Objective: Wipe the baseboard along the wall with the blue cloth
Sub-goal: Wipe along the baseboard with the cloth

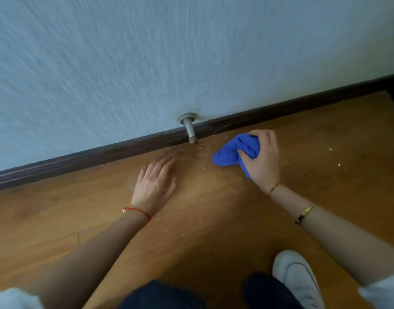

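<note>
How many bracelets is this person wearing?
3. A red string bracelet on the left wrist, a thin gold chain on the right wrist, and a gold bangle further up that forearm. Sleeves may hide more.

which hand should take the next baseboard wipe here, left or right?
Right. The right hand already grips the blue cloth just short of the baseboard, right of the doorstop. The left hand lies flat on the floor, holding nothing.

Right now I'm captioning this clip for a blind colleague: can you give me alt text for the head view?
A person's right hand grips a bunched blue cloth on a wooden floor, just short of the dark baseboard under a pale wall. The left hand rests flat on the floor, near crumbs scattered below a metal doorstop.
</note>
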A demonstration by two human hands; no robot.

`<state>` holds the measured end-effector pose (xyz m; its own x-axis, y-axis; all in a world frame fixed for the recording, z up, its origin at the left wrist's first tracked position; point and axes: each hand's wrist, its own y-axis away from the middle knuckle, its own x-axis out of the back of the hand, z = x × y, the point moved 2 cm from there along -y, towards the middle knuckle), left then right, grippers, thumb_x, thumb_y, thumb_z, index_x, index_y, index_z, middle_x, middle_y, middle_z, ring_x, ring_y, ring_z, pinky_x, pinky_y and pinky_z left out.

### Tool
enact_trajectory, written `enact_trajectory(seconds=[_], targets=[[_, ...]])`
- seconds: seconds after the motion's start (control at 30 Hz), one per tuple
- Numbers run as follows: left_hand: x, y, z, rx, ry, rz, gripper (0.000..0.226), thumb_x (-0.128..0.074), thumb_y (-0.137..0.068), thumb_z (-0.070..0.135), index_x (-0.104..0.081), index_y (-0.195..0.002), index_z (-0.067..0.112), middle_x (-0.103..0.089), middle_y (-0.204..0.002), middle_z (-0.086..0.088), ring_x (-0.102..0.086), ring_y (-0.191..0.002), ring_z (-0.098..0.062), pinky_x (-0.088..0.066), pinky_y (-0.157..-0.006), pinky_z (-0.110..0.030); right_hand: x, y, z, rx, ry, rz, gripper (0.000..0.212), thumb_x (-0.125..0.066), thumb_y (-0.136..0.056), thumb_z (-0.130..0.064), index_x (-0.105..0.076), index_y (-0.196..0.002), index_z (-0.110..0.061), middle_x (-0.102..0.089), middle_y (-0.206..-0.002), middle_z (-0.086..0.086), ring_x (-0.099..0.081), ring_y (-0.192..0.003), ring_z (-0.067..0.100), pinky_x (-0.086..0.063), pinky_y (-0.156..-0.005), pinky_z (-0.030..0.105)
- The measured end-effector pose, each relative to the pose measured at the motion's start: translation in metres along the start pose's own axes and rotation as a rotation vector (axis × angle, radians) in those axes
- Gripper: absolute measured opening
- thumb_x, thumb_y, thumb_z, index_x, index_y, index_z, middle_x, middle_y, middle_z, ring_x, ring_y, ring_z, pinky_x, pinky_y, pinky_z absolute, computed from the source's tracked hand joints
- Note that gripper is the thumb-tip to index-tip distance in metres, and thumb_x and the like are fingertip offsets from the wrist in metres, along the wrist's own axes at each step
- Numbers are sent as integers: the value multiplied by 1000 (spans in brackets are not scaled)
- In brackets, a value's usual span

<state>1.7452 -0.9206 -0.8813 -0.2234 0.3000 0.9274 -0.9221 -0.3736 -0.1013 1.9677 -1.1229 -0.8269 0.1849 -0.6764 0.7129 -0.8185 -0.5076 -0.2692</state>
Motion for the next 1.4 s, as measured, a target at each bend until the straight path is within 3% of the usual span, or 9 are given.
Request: enact_trajectory(seconds=[0.2, 0.37, 0.47, 0.83, 1.1, 1.27, 1.4], targets=[[10, 2, 18, 73, -88, -42, 59, -43, -97, 41, -51, -147, 10, -55, -146, -13, -49, -135, -31, -45, -106, -52, -2, -19, 6, 22, -125, 12, 37, -77, -75, 1, -61, -108, -2, -52, -113, 15, -53, -96, 15, -35, -87, 2], [21, 1, 44, 108, -128, -33, 58, -42, -98, 39, -52, -146, 8, -55, -147, -15, -50, -135, -35, -45, -109, -53, 1, -28, -2, 15, -214, -16, 38, -76, -73, 1, -60, -107, -3, -51, -112, 12, -56, -98, 21, -38, -89, 6], [21, -1, 53, 69, -145, 2, 56, -45, -98, 37, -53, -145, 7, -55, -146, -15, -50, -135, -35, -43, -110, -51, -1, -28, -3, 30, -215, -31, 37, -75, -74, -1, -59, -108, -4, -51, -112, 9, -56, -99, 22, -44, -88, 19], [-55, -28, 69, 250, -51, 209, 51, -49, -96, 29, -57, -141, 6, -53, -148, -14, -47, -139, -35, -35, -116, -54, -57, -34, 17, 38, -173, 67, 39, -76, -75, 0, -59, -110, -2, -52, -112, 12, -55, -102, 25, -49, -89, 32], [-69, -26, 63, 244, -24, 234, 50, -52, -95, 26, -58, -141, 7, -50, -153, -12, -42, -145, -31, -30, -121, -53, -74, -30, 5, 39, -231, 127, 30, -75, -76, 3, -59, -102, 0, -52, -110, 11, -56, -105, 23, -46, -93, 22], [-67, -25, 65, 247, -18, 240, 50, -53, -96, 26, -57, -142, 8, -50, -153, -11, -41, -146, -31, -29, -121, -54, -31, -53, 54, -138, -218, 333, 28, -71, -74, 3, -59, -100, 4, -52, -111, 18, -57, -101, 24, -44, -91, 15], [-66, -27, 68, 267, -14, 237, 50, -52, -95, 27, -57, -142, 8, -50, -153, -10, -40, -146, -31, -27, -122, -53, -39, -50, 43, -54, -217, 265, 28, -69, -73, 7, -60, -99, 4, -52, -108, 18, -57, -100, 23, -45, -91, 19]])
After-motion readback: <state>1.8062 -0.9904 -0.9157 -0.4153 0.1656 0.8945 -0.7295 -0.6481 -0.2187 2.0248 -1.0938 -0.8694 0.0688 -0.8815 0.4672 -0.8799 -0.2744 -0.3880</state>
